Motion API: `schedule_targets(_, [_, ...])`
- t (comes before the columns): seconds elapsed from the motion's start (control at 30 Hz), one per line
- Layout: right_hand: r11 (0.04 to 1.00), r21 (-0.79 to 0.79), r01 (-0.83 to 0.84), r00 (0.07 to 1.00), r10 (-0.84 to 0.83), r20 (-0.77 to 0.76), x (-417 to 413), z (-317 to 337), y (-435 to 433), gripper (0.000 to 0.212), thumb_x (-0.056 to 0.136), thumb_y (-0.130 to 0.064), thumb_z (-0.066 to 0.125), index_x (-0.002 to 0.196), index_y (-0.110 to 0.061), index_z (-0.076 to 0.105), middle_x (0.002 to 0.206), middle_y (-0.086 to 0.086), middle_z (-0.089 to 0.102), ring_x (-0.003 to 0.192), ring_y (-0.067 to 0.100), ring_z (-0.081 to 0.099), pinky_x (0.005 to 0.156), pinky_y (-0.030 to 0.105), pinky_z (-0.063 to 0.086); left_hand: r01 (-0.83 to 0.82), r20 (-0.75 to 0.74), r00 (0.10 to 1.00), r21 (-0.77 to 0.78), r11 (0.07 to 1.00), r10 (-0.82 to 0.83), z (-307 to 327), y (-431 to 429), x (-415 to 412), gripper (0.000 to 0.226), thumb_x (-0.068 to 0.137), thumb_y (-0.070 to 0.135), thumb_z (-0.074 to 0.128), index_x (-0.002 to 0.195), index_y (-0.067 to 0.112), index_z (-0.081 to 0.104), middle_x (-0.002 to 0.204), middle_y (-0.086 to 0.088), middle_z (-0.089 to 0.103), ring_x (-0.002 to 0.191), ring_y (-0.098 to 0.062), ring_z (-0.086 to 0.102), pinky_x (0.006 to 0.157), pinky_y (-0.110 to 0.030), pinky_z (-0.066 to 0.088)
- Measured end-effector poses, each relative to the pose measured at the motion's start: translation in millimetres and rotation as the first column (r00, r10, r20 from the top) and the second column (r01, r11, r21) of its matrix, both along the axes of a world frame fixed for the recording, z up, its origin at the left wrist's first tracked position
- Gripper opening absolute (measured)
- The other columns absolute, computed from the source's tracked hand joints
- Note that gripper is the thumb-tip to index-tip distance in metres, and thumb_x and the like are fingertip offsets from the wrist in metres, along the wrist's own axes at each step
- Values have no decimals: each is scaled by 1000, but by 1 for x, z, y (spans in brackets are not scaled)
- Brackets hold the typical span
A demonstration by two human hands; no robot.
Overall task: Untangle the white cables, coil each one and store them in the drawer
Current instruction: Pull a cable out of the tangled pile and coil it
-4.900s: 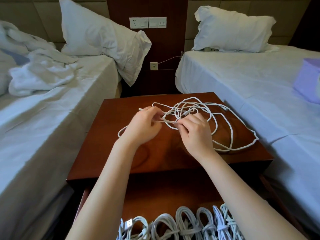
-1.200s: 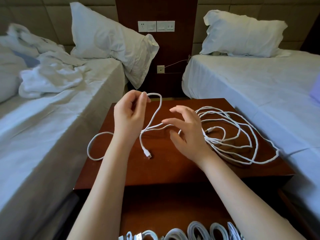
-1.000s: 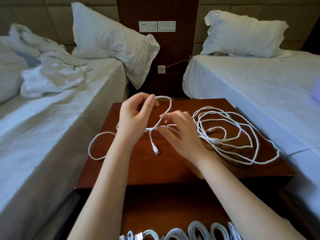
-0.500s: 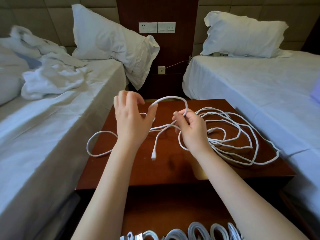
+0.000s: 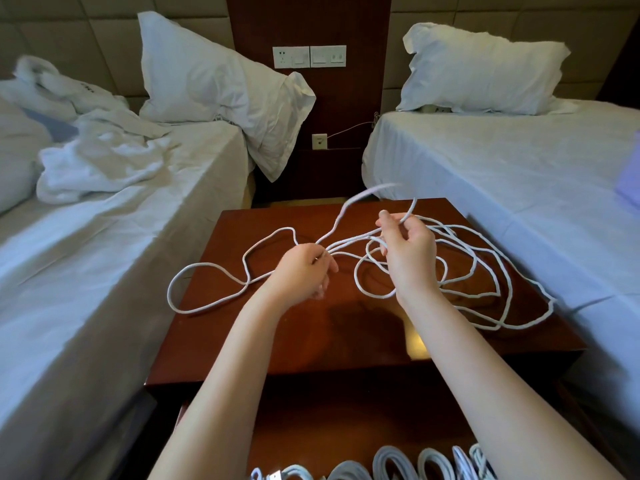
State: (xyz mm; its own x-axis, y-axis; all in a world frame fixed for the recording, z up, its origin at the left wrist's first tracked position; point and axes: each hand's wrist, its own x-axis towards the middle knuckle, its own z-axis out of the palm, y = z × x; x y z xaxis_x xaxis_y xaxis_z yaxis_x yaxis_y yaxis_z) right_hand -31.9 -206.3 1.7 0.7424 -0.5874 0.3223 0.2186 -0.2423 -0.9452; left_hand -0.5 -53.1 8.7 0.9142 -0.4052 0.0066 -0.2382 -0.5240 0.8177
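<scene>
A tangle of white cables (image 5: 481,271) lies on the dark wooden nightstand (image 5: 311,334), with one long loop (image 5: 207,275) reaching toward its left edge. My left hand (image 5: 304,271) pinches cable strands near the middle of the top. My right hand (image 5: 407,251) is raised just right of it, fingers curled round a strand; a blurred cable end (image 5: 367,195) swings up above both hands. Several coiled white cables (image 5: 391,467) lie in the open drawer (image 5: 346,438) at the bottom edge.
A bed with white sheets (image 5: 86,254) stands left of the nightstand and another bed (image 5: 519,174) right of it, each with a pillow. A wall panel with sockets (image 5: 309,57) is behind. A purple object (image 5: 630,181) sits at the right edge.
My left hand has dropped from its raised position to the tabletop and now pinches the strands. The free cable end, which hung below my hands, has whipped upward.
</scene>
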Motion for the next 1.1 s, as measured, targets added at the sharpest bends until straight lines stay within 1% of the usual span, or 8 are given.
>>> schedule_targets(0.17, [999, -6, 32, 986, -33, -163, 4, -15, -10, 38, 97, -39, 54, 124, -12, 51, 82, -3, 56, 72, 6, 54, 62, 19, 43, -239, -131, 971, -412, 879, 202, 13, 24, 8, 31, 90, 9, 50, 60, 11, 51, 39, 6, 32, 40, -13, 25, 44, -23, 21])
schedule_targets(0.33, [988, -120, -99, 967, 67, -245, 3, -14, -8, 53, 89, -39, 67, 131, -16, 46, 86, -3, 55, 83, 6, 55, 84, 33, 50, -154, -176, 983, -626, 765, 53, 23, 35, 6, 52, 97, 16, 46, 47, 19, 35, 40, 3, 27, 36, -10, 22, 40, -20, 23])
schedule_targets(0.5, [795, -460, -396, 916, 306, -260, -4, 1, -5, 88, 73, -25, 84, 145, -28, 34, 138, -5, 38, 126, 7, 36, 97, 19, 32, -165, -75, 986, -610, 775, 151, 29, 31, 1, 51, 101, 24, 42, 51, 21, 41, 45, 1, 43, 43, -13, 40, 47, -22, 37])
schedule_targets(0.7, [870, -379, -315, 945, 326, -35, -10, 14, 2, 8, 96, -20, 58, 100, -18, 65, 74, -8, 64, 71, 2, 60, 67, 16, 47, 12, -9, 1000, -783, 622, -30, 44, 29, -9, 51, 104, 22, 37, 56, 17, 52, 46, 1, 42, 41, -12, 36, 43, -21, 32])
schedule_targets(0.8, [927, -282, -249, 966, 258, -5, -11, 15, -2, 11, 97, -13, 55, 102, -18, 63, 69, -7, 57, 61, 5, 54, 58, 16, 45, 49, 25, 999, -768, 639, -46, 43, 28, -10, 47, 105, 20, 33, 64, 13, 56, 41, 6, 34, 37, -8, 26, 41, -20, 25])
schedule_targets(0.9, [924, -229, -306, 950, 310, -20, -11, 15, -1, 39, 88, -6, 65, 120, -25, 52, 92, -5, 57, 87, 8, 58, 71, 11, 47, -30, 20, 998, -712, 702, 63, 40, 25, -10, 42, 105, 20, 33, 70, 8, 52, 41, 10, 29, 39, -7, 23, 41, -19, 24])
schedule_targets(1.0, [881, -393, -263, 950, 308, 56, -13, 17, 2, 55, 83, -8, 72, 127, -27, 47, 114, -5, 53, 113, 6, 48, 89, 4, 35, -45, 47, 994, -640, 767, 98, 40, 23, -12, 42, 104, 19, 34, 69, 8, 52, 40, 10, 30, 40, -9, 25, 43, -20, 25])
schedule_targets(1.1, [765, -588, -262, 928, 366, 62, -13, 19, 7, 48, 85, -15, 73, 129, -20, 54, 110, -3, 57, 105, 3, 53, 89, 4, 37, 30, 49, 999, -666, 745, 4, 42, 24, -14, 43, 104, 19, 33, 68, 9, 54, 40, 8, 33, 39, -10, 28, 44, -20, 27])
